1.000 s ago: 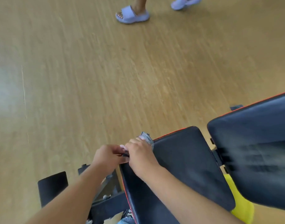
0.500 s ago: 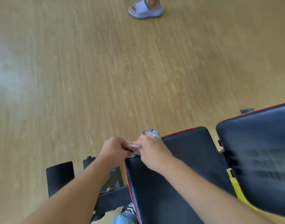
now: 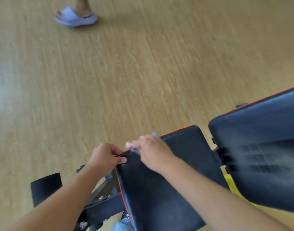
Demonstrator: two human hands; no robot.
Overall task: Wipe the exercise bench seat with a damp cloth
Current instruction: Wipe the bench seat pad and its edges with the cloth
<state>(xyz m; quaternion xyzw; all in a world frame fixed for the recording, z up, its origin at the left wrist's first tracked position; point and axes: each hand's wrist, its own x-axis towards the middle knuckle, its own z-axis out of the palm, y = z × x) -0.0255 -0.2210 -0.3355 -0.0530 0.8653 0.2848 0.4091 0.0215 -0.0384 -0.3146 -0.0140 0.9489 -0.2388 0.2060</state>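
The black bench seat (image 3: 181, 164) with red piping fills the lower middle of the head view. My right hand (image 3: 152, 152) presses a small grey cloth (image 3: 154, 134) against the seat's far left corner; the hand hides most of the cloth and is blurred. My left hand (image 3: 106, 157) pinches the seat's left corner edge, thumb on top. The black backrest pad (image 3: 259, 150) rises at the right, apart from the seat.
The black metal frame (image 3: 103, 202) and a black foot pad (image 3: 46, 187) lie below left of the seat. Something yellow (image 3: 229, 180) shows under the backrest. Another person's foot in a pale slipper (image 3: 76, 16) stands on the wooden floor (image 3: 109, 72) at the top.
My hands have separated: the right one with the cloth has slid right along the seat's far edge, while the left now grips the corner. The other person's slippered foot has moved.
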